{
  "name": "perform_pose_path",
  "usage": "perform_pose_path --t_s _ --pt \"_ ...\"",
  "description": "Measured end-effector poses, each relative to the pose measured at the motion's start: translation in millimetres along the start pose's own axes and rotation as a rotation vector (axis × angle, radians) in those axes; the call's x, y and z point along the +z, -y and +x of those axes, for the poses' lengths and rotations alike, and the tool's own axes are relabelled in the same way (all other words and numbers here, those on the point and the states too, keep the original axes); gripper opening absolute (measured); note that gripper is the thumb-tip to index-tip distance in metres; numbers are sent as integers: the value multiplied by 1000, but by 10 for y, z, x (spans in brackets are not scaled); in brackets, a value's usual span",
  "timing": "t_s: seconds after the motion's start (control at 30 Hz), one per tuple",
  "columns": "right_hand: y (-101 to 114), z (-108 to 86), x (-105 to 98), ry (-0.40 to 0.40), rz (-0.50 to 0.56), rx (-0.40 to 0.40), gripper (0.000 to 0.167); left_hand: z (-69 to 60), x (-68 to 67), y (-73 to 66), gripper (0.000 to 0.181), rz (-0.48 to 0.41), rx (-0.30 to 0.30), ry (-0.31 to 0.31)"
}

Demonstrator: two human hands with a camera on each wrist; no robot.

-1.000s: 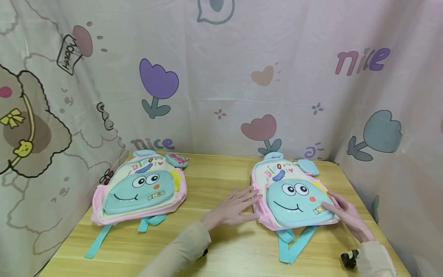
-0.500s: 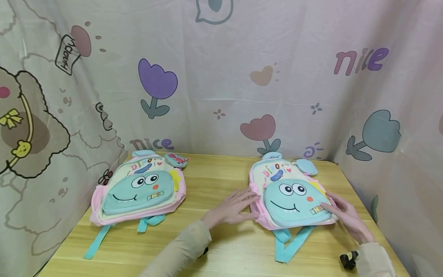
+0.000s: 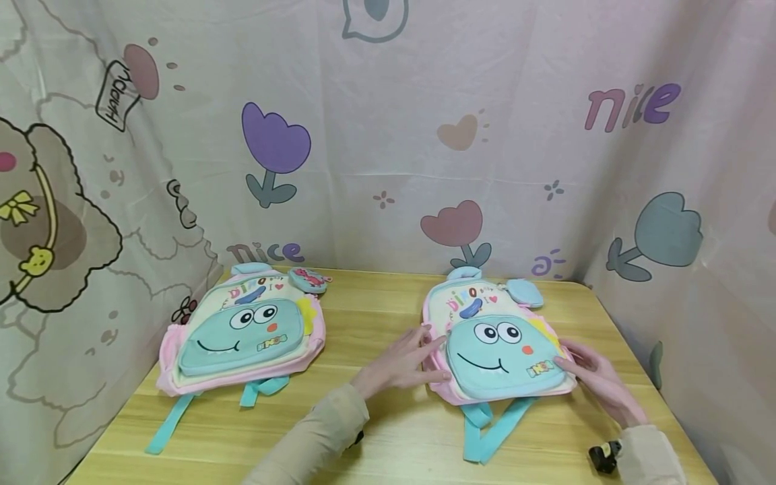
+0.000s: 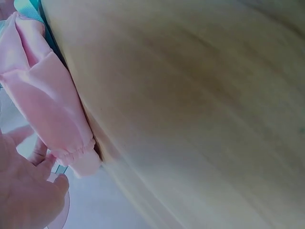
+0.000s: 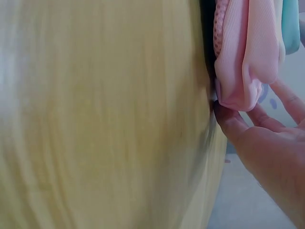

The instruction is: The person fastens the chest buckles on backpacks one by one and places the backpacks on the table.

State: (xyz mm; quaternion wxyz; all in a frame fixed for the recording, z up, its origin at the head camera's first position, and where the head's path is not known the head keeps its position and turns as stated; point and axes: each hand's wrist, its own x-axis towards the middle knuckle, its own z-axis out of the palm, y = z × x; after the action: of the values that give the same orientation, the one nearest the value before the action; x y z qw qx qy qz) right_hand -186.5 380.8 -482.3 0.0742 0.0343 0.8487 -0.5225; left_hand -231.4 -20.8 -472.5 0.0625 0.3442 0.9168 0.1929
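Two matching pink, cream and light blue backpacks lie face up. My left hand (image 3: pixel 397 364), fingers spread, touches the left side of the right-hand backpack (image 3: pixel 506 357). At its opposite side is my right hand (image 3: pixel 606 387), with one digit on the front pocket's edge and the others along the side. A close look from the left wrist has that hand (image 4: pixel 31 191) against the pink side pocket (image 4: pixel 57 105). In the right wrist view, fairly straight fingers of the other hand (image 5: pixel 279 148) touch the pink side (image 5: pixel 259 47). Light blue straps (image 3: pixel 497 431) extend toward me.
The second backpack (image 3: pixel 242 337) lies on the left of the wooden table (image 3: pixel 376 296), its straps hanging toward the front. Printed curtains (image 3: pixel 376 121) stand behind and at both sides. A small black device (image 3: pixel 604 458) is at the right sleeve.
The right-hand backpack has slid left across the table, and my right hand has moved left with it. My left hand stays nearly in place, its fingers a little more bent. The other backpack has not moved.
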Motion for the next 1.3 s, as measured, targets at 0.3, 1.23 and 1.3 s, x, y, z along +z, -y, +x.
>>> perform_pose_path --t_s 0.3,1.23,1.3 --pt "5 15 66 25 62 -4 73 -35 -46 11 104 17 -76 5" --pt "21 137 228 72 321 117 79 -158 -135 211 112 26 -179 51" --pt "16 138 235 82 371 108 77 -157 -135 215 111 27 -177 51"
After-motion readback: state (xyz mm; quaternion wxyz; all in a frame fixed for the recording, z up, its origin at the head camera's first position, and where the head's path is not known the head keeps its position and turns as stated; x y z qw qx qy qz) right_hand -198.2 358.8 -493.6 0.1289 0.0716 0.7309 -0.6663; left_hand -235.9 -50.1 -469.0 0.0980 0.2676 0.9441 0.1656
